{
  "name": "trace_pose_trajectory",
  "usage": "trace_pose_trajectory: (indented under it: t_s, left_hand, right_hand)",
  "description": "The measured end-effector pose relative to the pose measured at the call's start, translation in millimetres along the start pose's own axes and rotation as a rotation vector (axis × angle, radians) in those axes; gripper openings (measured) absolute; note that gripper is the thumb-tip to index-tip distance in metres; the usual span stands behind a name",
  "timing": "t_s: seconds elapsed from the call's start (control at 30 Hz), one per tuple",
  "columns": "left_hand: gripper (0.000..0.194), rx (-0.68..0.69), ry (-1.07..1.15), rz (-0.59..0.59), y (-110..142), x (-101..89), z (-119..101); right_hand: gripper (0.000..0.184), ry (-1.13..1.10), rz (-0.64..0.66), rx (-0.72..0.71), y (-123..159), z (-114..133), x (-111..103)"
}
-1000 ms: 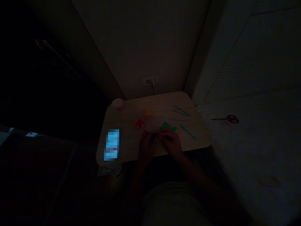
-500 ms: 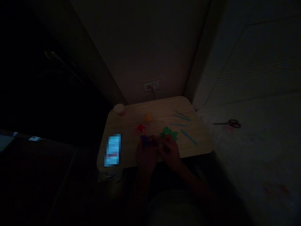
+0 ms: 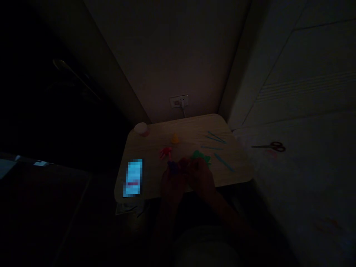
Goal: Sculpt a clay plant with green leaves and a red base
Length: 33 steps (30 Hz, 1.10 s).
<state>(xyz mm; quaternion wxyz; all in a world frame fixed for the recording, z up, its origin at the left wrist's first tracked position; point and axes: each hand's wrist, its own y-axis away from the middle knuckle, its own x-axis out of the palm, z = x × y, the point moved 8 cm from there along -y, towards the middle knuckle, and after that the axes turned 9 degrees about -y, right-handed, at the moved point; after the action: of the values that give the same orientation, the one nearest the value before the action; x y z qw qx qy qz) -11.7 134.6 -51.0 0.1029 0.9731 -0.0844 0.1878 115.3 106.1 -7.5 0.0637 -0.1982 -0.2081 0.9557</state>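
Note:
The scene is very dark. My left hand [image 3: 172, 185] is closed around a dark purple piece [image 3: 172, 167], perhaps modelling clay, near the front edge of the table. Beside it, between the two hands, shows a dim reddish part [image 3: 183, 164]; whether it belongs to the purple piece I cannot tell. My right hand [image 3: 202, 178] meets it from the right, fingers pinched together, their tips in shadow. Just behind the right hand lies a bright green leaf-like piece [image 3: 198, 154], partly covered. A red piece with finger-like prongs [image 3: 166, 152] and an orange cone-shaped piece [image 3: 175, 139] sit farther back.
On the wooden table [image 3: 155, 178], a lit phone [image 3: 133, 178] lies at left and a pale tub [image 3: 141, 129] stands at back left. Thin blue sticks [image 3: 215, 138] and a wider blue tool [image 3: 224, 162] lie at right. Scissors [image 3: 269, 146] rest on a pale surface beyond.
My right hand has closed in toward the left, its fingers more bunched against the held piece. The reddish part between the hands shows more. My left hand has barely moved.

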Motion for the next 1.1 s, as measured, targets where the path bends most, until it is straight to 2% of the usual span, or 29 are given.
trace_pose_trajectory:
  t_s: [0.07,0.17,0.23,0.37,0.57,0.87,0.97,1.1]
  left_hand:
    - [0.062,0.106,-0.175,-0.041,-1,-5.8,-7]
    - [0.052,0.269,-0.369,-0.172,0,-17.5,-17]
    - [0.047,0.310,-0.415,-0.209,3,-20.5,-19]
    - [0.037,0.340,-0.517,-0.193,11,-15.3,-24]
    - [0.027,0.486,-0.809,-0.098,23,4.9,-39]
    - [0.028,0.557,-0.827,-0.023,32,17.8,-48]
    - [0.026,0.545,-0.742,-0.058,31,14.9,-46]
    - [0.038,0.472,-0.536,-0.128,27,5.3,-38]
  right_hand:
    - [0.018,-0.080,-0.071,0.010,0,0,-11]
    - [0.015,-0.239,-0.190,0.044,-3,-4,-30]
    - [0.014,-0.355,-0.219,0.100,-5,-10,-36]
    - [0.016,-0.517,-0.201,0.225,-7,-16,-36]
    - [0.007,-0.540,-0.185,0.171,-12,-3,-39]
    - [0.009,-0.582,-0.169,0.247,-8,-5,-36]
    - [0.009,-0.569,-0.155,0.223,-8,0,-37]
    - [0.009,-0.499,-0.153,0.177,-10,8,-43]
